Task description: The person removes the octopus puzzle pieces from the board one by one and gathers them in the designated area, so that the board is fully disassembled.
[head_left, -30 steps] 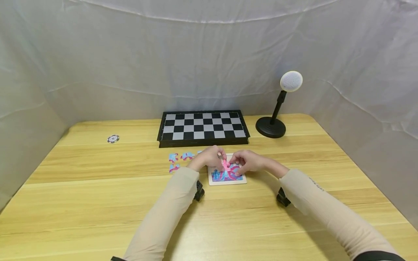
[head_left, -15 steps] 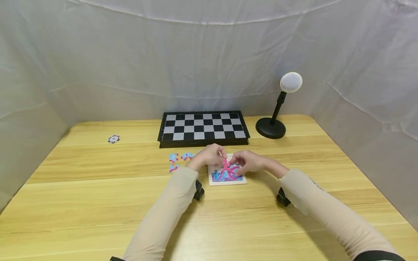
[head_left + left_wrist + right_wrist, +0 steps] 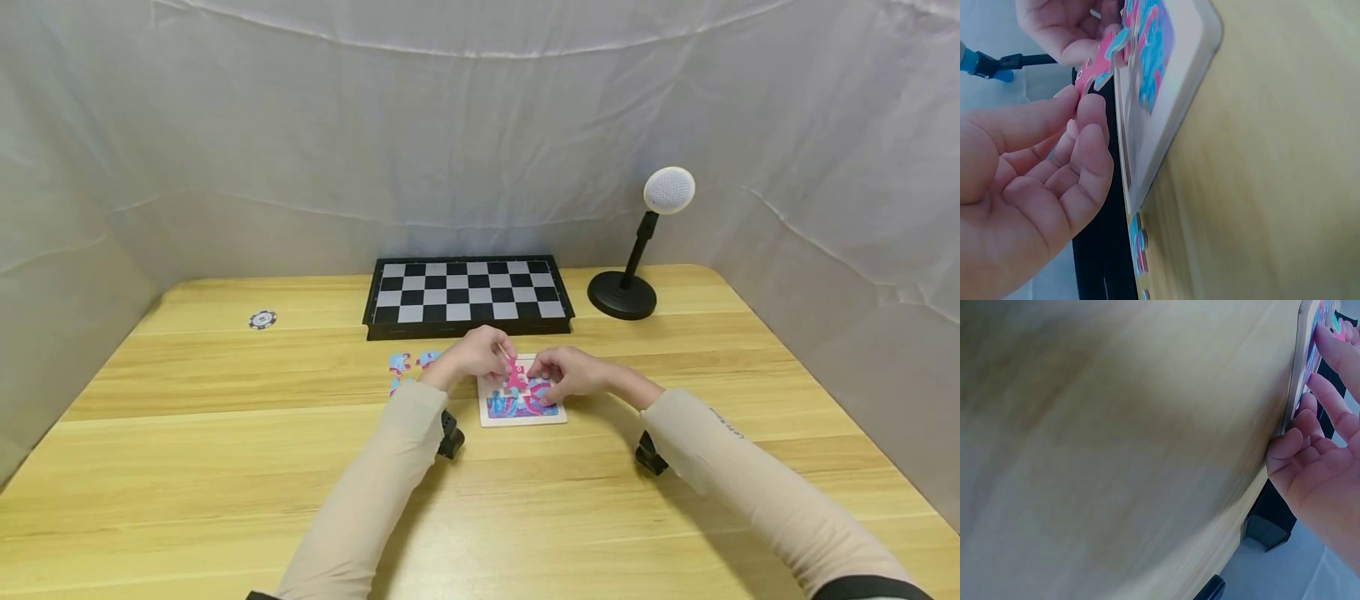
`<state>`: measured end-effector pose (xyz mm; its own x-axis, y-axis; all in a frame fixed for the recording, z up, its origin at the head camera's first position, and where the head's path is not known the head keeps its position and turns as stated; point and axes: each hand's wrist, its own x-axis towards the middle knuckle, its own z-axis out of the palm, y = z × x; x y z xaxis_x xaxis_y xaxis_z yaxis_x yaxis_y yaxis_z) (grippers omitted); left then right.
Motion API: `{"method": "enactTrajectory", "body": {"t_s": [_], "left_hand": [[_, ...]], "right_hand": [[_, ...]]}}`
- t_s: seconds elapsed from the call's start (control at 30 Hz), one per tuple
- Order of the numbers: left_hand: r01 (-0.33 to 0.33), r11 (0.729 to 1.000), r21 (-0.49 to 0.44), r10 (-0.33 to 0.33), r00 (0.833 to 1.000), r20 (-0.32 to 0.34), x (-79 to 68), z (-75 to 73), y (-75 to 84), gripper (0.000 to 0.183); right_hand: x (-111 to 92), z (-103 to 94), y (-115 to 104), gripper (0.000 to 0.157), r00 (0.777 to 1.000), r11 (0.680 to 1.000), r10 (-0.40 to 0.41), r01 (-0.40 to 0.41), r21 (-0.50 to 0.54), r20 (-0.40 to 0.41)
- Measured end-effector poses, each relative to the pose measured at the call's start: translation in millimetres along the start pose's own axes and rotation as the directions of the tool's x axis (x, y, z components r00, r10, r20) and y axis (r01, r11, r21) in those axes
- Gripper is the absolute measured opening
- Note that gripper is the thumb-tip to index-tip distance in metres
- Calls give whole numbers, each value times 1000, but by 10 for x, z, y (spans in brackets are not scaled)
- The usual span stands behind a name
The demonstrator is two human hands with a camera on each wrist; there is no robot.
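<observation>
In the head view my left hand is over the left side of a white-framed jigsaw tray. Its thumb and index finger pinch a pink jigsaw piece, seen raised and tilted above the tray in the left wrist view. My right hand rests at the tray's right side, thumb and index finger touching the picture, other fingers bent by the frame. Blue, pink and purple pieces fill the lower part of the tray. Fingers hide some of its upper part.
Loose jigsaw pieces lie left of the tray, partly behind the left hand. Behind stands a black-edged chessboard. A round white device on a black stand is at the back right, a poker chip at the left.
The left hand has moved slightly left and back, and the pink jigsaw piece in it has come up off the picture. The right hand has stayed in place.
</observation>
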<state>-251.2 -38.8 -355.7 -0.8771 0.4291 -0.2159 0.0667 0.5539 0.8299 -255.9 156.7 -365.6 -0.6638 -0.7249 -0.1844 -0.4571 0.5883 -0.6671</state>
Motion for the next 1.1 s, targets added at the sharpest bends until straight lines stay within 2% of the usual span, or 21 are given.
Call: {"method": "enactTrajectory", "body": {"t_s": [0.5, 1.1], "left_hand": [[30, 1000, -3, -31, 999, -24, -145, -190, -124, 10], [64, 996, -60, -69, 995, -68, -383, -452, -322, 11]], "right_hand": [[-12, 1, 0, 33, 1000, 1000, 2, -2, 11, -2], [-27, 11, -2, 33, 1000, 1000, 0, 0, 8, -11]]}}
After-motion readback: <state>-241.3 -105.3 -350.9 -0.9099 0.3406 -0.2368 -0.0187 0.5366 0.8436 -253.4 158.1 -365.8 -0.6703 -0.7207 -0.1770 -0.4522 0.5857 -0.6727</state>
